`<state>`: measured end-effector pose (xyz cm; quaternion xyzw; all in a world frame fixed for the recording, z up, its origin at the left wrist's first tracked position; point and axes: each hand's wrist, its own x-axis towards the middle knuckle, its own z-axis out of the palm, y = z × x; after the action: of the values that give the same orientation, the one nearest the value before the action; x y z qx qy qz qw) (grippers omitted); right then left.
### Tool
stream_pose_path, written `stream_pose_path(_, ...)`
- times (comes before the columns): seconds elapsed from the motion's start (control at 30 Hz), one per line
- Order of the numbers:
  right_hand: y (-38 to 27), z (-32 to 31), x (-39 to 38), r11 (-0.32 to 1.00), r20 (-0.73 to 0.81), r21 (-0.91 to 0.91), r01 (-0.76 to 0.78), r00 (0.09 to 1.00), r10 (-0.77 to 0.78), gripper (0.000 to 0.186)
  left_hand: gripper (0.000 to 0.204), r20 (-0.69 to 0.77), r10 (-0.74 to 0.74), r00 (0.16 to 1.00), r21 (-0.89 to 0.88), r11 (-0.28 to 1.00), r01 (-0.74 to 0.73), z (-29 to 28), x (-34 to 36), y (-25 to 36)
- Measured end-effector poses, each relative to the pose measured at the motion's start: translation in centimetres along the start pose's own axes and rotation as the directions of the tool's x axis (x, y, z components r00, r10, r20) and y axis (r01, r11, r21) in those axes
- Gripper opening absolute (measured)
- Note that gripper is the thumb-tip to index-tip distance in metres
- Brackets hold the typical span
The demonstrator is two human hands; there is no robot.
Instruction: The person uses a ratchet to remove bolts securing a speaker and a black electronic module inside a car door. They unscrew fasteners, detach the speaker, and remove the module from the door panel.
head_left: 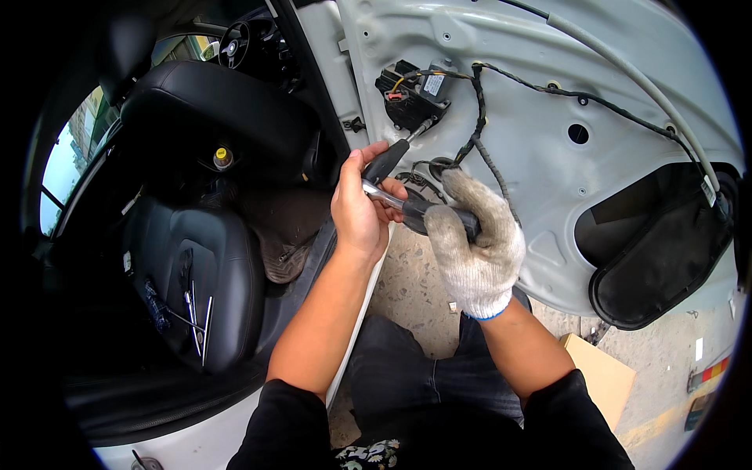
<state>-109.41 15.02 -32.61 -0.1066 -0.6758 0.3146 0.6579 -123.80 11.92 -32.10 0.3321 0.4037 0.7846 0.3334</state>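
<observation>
The bare left hand (359, 210) closes around a black-handled driver (385, 162) pointing at the motor unit (406, 100) on the door (540, 141), while the gloved right hand (487, 251) grips a second tool (415, 215), whose knock could make the driver slip.

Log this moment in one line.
left hand: bare, holding black-handled driver | right hand: gloved, gripping metal-shafted tool | driver tip: at motor unit on white door
</observation>
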Motion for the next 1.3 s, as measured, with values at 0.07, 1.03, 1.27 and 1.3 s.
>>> stream_pose_path(0.07,-2.0,1.1,4.6,0.95,0.218,-0.136,0.283,0.944,-0.25,0.028,0.052,-0.376,-0.132,0.917,-0.482,0.873,-0.072,3.7,-1.6,-0.9)
stream_pose_path(1.03,-1.4,1.4,0.9,0.999,0.171,-0.016,0.049,0.984,-0.045,0.026,0.039,-0.057,-0.06,0.997,-0.263,0.964,0.043,-1.4,-0.7,-1.3)
stream_pose_path(1.27,4.0,1.3,-8.1,0.939,0.177,0.145,-0.312,0.942,0.286,0.032,0.032,0.133,0.068,0.989,0.459,0.88,-0.122,2.9,0.9,2.8)
stream_pose_path(1.3,3.6,1.9,-7.9,0.885,0.311,0.071,-0.461,0.853,0.419,0.035,0.032,0.181,0.094,0.979,0.552,0.814,-0.18,3.0,0.7,3.0)
